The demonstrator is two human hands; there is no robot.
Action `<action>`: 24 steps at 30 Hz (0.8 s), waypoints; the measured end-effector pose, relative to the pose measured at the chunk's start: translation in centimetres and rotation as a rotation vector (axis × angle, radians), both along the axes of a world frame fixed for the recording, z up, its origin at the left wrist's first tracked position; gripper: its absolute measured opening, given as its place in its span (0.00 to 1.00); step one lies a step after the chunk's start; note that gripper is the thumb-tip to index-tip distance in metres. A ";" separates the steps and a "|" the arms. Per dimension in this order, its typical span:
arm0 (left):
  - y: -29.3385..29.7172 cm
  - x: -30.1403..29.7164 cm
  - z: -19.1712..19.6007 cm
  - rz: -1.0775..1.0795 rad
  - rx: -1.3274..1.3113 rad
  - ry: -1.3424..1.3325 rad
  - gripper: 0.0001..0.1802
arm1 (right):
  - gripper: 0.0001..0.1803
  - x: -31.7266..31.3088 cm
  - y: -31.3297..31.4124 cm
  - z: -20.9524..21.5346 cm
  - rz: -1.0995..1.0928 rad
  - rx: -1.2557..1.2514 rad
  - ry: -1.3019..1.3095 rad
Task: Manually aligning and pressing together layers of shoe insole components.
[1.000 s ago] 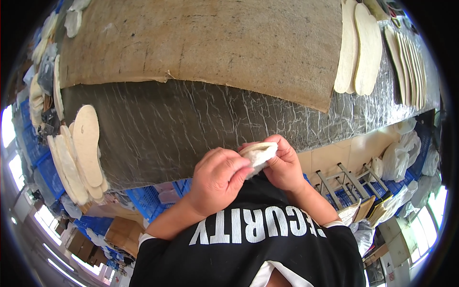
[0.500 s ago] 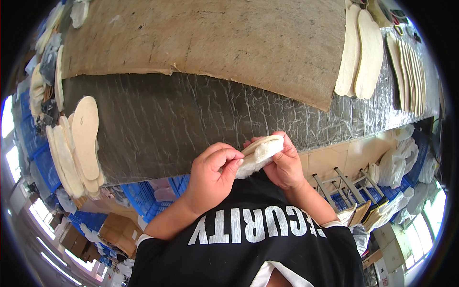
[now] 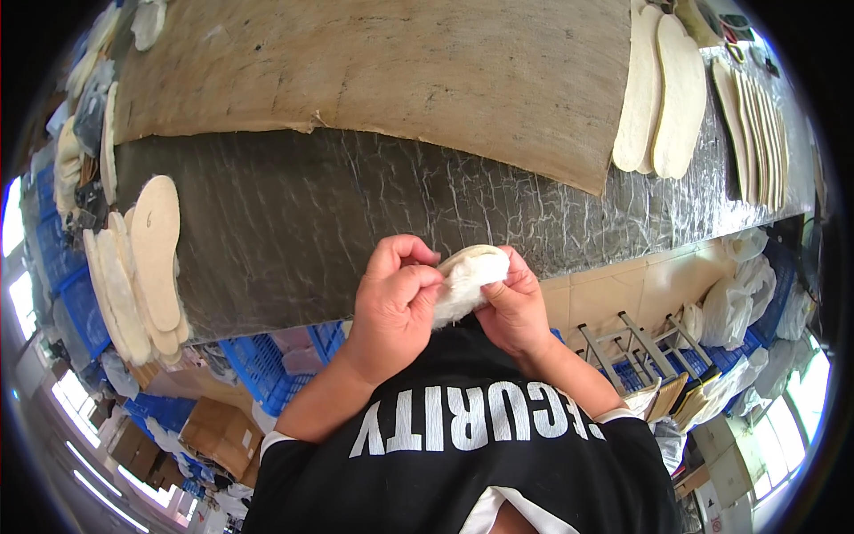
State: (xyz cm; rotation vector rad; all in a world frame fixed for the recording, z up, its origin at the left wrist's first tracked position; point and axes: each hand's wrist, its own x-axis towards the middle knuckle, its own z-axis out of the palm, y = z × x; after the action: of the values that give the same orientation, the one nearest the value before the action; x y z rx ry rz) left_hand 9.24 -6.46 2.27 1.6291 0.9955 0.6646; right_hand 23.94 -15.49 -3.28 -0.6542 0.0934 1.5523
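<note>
A fleecy insole (image 3: 473, 278) is pinched by the left hand (image 3: 397, 299) at nine o'clock and right hand (image 3: 515, 313) at four, near the table (image 3: 294, 231). Seemingly its edge is being worked; the next move calls for steady pinching.

A dark table (image 3: 294, 231) bears a brown sheet (image 3: 382, 67) and insoles (image 3: 680, 98).
</note>
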 end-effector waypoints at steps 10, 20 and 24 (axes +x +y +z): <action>0.7 -0.2 -0.5 -0.235 0.363 0.248 0.10 | 0.22 3.2 1.6 1.3 0.097 0.172 -1.311; 2.3 0.4 -1.6 -0.310 0.449 0.233 0.08 | 0.17 3.3 2.6 2.6 0.300 0.227 -1.839; 3.2 0.7 -2.1 -0.389 0.358 0.171 0.08 | 0.19 3.5 2.8 2.4 0.358 0.012 -1.691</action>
State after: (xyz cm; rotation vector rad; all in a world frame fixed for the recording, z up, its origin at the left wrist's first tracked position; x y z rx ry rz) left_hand 9.97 -3.23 0.15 2.1524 0.6691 0.4589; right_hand 27.43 -12.72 -0.84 -1.8143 -1.3357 0.8675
